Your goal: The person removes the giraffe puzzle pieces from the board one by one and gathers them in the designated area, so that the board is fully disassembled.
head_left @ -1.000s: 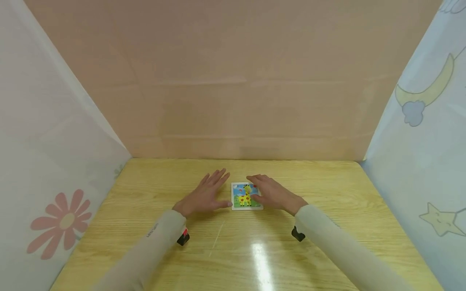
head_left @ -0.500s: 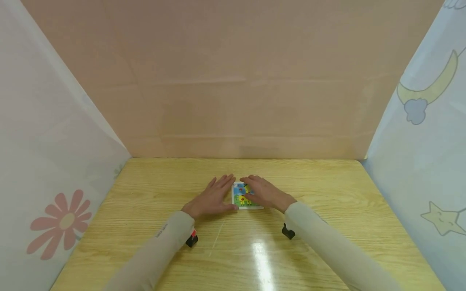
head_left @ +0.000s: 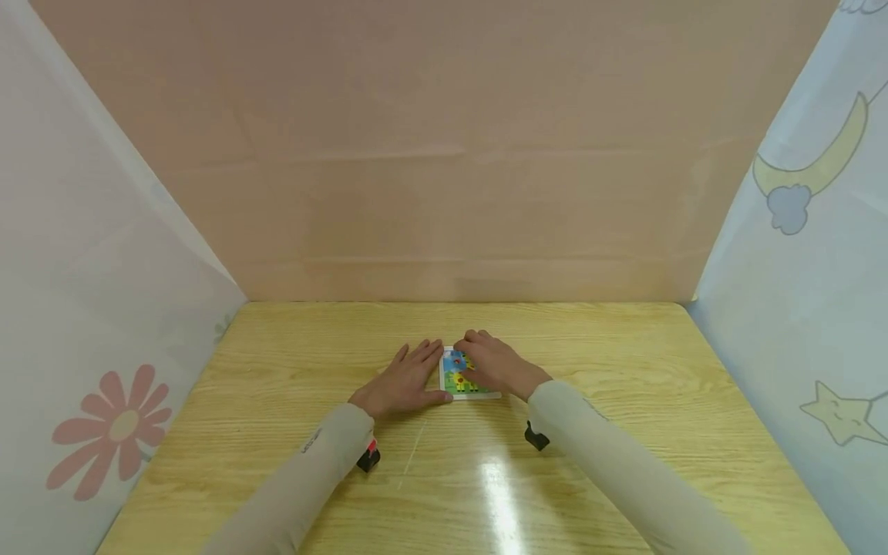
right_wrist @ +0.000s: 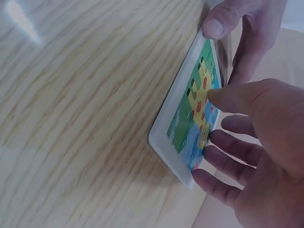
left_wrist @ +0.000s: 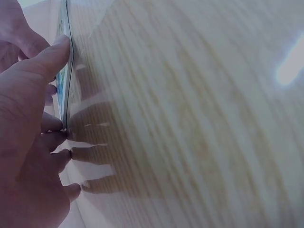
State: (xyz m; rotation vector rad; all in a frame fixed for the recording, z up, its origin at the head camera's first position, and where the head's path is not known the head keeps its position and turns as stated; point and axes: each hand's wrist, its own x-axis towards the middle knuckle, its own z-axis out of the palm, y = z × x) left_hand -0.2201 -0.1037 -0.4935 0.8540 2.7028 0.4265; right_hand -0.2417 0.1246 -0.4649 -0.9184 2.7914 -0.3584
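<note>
A small square picture puzzle (head_left: pixel 448 383) with a white frame and a yellow giraffe lies flat on the wooden table. At its left side is my left hand (head_left: pixel 402 383), fingers extended along the edge. That thumb presses on the frame's near left corner, as the right wrist view shows. My right hand (head_left: pixel 496 364) reaches over the puzzle from the right and covers its upper right part in the head view. In the right wrist view, the right thumb (right_wrist: pixel 232 99) touches the giraffe (right_wrist: pixel 202 92), while the bent fingers (right_wrist: pixel 223 159) meet the picture near its far edge.
The light wooden table (head_left: pixel 277 362) runs up to a tan back wall (head_left: pixel 444 193). Patterned white sheets (head_left: pixel 104 231) stand on both sides. Each wrist carries a small black camera (head_left: pixel 536 437). A bright reflection lies on the near tabletop.
Both hands have come inward: the left moved right to the puzzle's left edge, the right moved left across the picture, its fingers bending more. The puzzle stays in about the same place.
</note>
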